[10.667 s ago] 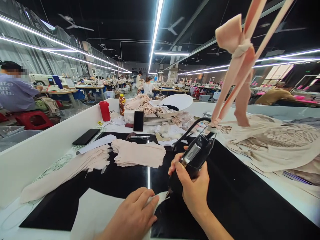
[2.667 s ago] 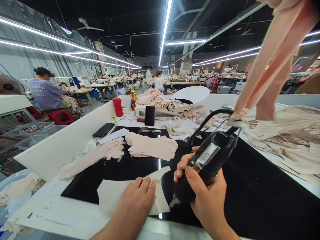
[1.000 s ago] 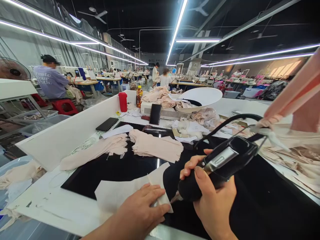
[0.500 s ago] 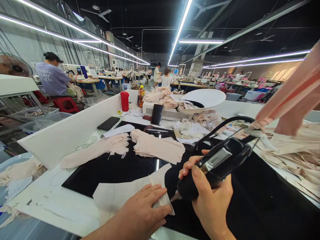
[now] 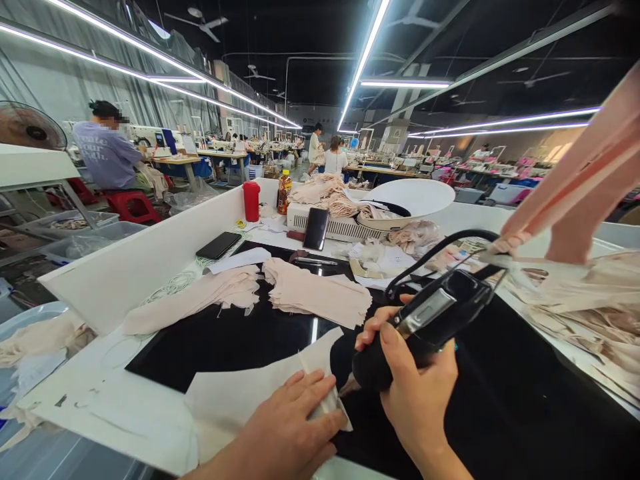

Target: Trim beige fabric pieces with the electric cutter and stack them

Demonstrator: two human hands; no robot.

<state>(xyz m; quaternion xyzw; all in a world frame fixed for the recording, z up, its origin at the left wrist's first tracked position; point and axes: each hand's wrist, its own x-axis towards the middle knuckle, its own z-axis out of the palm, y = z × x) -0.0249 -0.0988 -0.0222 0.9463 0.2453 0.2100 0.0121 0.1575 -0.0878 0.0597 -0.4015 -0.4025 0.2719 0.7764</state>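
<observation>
My left hand (image 5: 290,423) lies flat on a white pattern-like sheet (image 5: 240,390), its fingers stretched across a narrow pale strip near the sheet's right end. Gripped in my right hand (image 5: 417,400) is a black corded hand tool (image 5: 435,323) with a silver plate, held tilted just right of the sheet. A pink cloth strip (image 5: 575,193) is tied to the tool's upper end. Beneath the tool, its working end is mostly hidden. A stack of pale pink fabric pieces (image 5: 320,293) lies beyond my hands, with another fabric pile (image 5: 200,300) to its left.
Under my hands is a glossy black board (image 5: 500,400). Phones (image 5: 219,245), a red cup (image 5: 251,201) and a bottle (image 5: 283,192) stand toward the back. Fabric scraps (image 5: 590,320) cover the right edge. A low white wall (image 5: 150,267) borders the left; a person (image 5: 107,150) sits beyond.
My right hand and the tool have shifted slightly left. My left hand stays pressed on the sheet, and the view has moved a little.
</observation>
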